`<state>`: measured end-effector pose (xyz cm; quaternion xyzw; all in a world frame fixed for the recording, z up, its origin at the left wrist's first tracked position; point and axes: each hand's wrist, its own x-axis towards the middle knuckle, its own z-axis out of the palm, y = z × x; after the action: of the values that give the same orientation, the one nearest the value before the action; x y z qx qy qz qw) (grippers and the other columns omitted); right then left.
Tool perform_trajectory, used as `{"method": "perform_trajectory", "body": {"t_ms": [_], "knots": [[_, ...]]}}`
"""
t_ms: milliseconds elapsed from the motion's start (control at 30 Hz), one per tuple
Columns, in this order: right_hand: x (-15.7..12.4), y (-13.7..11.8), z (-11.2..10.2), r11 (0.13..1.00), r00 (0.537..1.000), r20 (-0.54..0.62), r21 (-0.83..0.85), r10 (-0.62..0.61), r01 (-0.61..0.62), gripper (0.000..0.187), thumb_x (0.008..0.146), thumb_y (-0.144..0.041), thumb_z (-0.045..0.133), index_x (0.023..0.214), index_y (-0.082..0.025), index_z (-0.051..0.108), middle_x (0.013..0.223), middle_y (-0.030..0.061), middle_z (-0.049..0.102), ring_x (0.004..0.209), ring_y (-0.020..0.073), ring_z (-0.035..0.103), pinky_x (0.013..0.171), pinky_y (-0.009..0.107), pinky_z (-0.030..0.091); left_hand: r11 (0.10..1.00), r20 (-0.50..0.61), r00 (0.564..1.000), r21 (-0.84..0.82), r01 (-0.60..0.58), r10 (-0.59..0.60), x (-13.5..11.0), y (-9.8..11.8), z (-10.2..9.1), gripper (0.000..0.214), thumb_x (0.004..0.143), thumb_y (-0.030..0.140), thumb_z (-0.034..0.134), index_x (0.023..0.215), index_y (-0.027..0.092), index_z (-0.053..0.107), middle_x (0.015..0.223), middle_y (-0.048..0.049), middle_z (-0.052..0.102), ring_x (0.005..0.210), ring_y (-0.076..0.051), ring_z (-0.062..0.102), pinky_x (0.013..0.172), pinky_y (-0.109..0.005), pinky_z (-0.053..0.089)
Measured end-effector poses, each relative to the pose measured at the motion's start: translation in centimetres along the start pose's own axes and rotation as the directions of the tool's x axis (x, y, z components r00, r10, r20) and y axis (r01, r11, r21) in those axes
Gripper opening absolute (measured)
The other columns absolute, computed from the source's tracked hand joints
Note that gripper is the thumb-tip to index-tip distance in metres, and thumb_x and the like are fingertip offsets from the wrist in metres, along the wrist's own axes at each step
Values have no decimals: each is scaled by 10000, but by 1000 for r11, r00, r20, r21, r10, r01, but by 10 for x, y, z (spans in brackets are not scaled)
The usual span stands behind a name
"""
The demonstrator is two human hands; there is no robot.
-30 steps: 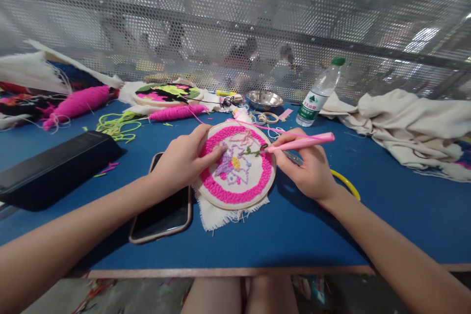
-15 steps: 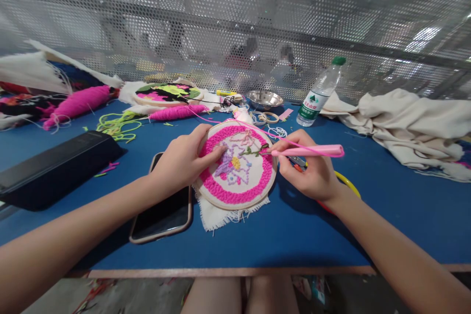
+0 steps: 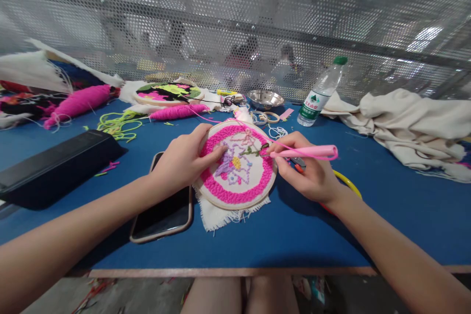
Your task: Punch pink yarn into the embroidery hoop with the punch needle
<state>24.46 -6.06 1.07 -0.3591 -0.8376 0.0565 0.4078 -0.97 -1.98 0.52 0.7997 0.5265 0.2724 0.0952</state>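
Bench (image 3: 235, 250) is blue; its near edge runs straight across, just in front of the worker's knees (image 3: 235, 297). Hoop (image 3: 241, 191) sits near mid-bench, set back from that edge with a plain blue strip between. A frayed cloth margin (image 3: 221, 218) juts past the hoop's near rim onto this strip. Whether the hoop rests flat or is slightly raised, I cannot tell.

Left hand (image 3: 189, 157): gripping the hoop's left rim, thumb pressed on the stitching; other fingers hidden. Right hand (image 3: 309, 169): closed narrowly round a pink pen (image 3: 305, 152), its tip at the right side of the pink stitched ring, beside green stitches. Strand (image 3: 257, 133) trails from the pen over the hoop's far rim towards a pink yarn bundle (image 3: 178, 112).

Room at left is tight: phone (image 3: 162, 216) lies under the left forearm, its right edge just beside the hoop; black case (image 3: 59, 167) farther out. At right, a yellow handle (image 3: 348, 184) shows partly under the right wrist; beyond it, open blue surface extends to the beige cloth (image 3: 408, 117). Bowl (image 3: 265, 100) and bottle (image 3: 316, 100) stand behind, near the perforated panel (image 3: 147, 24).
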Motion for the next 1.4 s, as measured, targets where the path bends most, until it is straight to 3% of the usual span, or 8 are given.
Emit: {"method": "perform_trajectory", "body": {"t_ms": [100, 200, 400, 567, 667, 1033, 1200, 1400], "knots": [[2, -2, 4, 971, 990, -11, 195, 140, -136, 79, 897, -178, 495, 846, -222, 536, 947, 29, 587, 878, 173, 610, 762, 341, 520, 1000, 3, 1000, -2, 6, -6, 0, 0, 1, 528, 839, 622, 458, 1165, 210, 511, 891, -44, 704, 758, -248, 633, 631, -299, 411], [5, -3, 8, 877, 956, 60, 386, 287, -287, 97, 908, -212, 500, 820, -213, 540, 940, 21, 587, 833, 156, 598, 726, 320, 521, 1000, 16, 1000, -5, 10, -10, 0, 0, 1, 517, 844, 608, 461, 1174, 213, 505, 902, -40, 704, 772, -244, 633, 637, -293, 412], [8, -1, 12, 856, 932, -56, 419, 358, -304, 87, 821, -267, 671, 776, -203, 632, 887, 8, 654, 765, 138, 636, 707, 284, 552, 1000, 17, 1000, 8, 4, -4, 0, 0, 0, 512, 844, 612, 457, 1153, 208, 511, 897, -44, 700, 767, -243, 628, 627, -292, 401], [4, 1, 11, 965, 955, -169, 140, 244, -222, 79, 829, -275, 672, 865, -207, 658, 924, 29, 700, 801, 169, 676, 738, 309, 569, 1000, 20, 1000, 13, 10, -10, -1, 0, 1, 523, 845, 615, 456, 1171, 209, 507, 889, -41, 698, 759, -241, 623, 624, -290, 398], [2, 0, 11, 987, 972, -172, -7, 159, -163, 77, 851, -274, 648, 854, -198, 648, 934, 39, 705, 794, 169, 680, 736, 305, 569, 1000, 18, 1000, 8, 5, -5, -1, 1, 0, 535, 846, 613, 461, 1183, 201, 506, 896, -46, 696, 765, -246, 622, 625, -292, 397], [2, 0, 10, 993, 976, -202, -69, 75, -91, 62, 853, -249, 643, 816, -200, 656, 873, 25, 700, 729, 146, 673, 690, 282, 567, 1000, 17, 1000, -4, 4, -4, 0, 0, 1, 526, 850, 602, 469, 1174, 190, 514, 889, -49, 697, 753, -244, 620, 620, -294, 395], [3, 3, 10, 983, 989, -129, -176, -67, 44, 41, 860, -210, 628, 834, -205, 659, 866, 40, 694, 812, 174, 667, 744, 323, 536, 1000, 11, 1000, -29, 4, -4, 0, 1, 0, 532, 845, 588, 489, 1171, 170, 528, 900, -64, 699, 766, -244, 620, 632, -298, 402], [3, 5, 12, 985, 999, -45, -172, -20, 12, 72, 889, -240, 599, 847, -190, 630, 816, 39, 661, 753, 161, 610, 683, 298, 483, 994, -63, 996, -86, -61, 56, -4, 6, -3, 459, 839, 502, 545, 1152, 166, 545, 876, -30, 687, 750, -208, 617, 643, -269, 414]]}}
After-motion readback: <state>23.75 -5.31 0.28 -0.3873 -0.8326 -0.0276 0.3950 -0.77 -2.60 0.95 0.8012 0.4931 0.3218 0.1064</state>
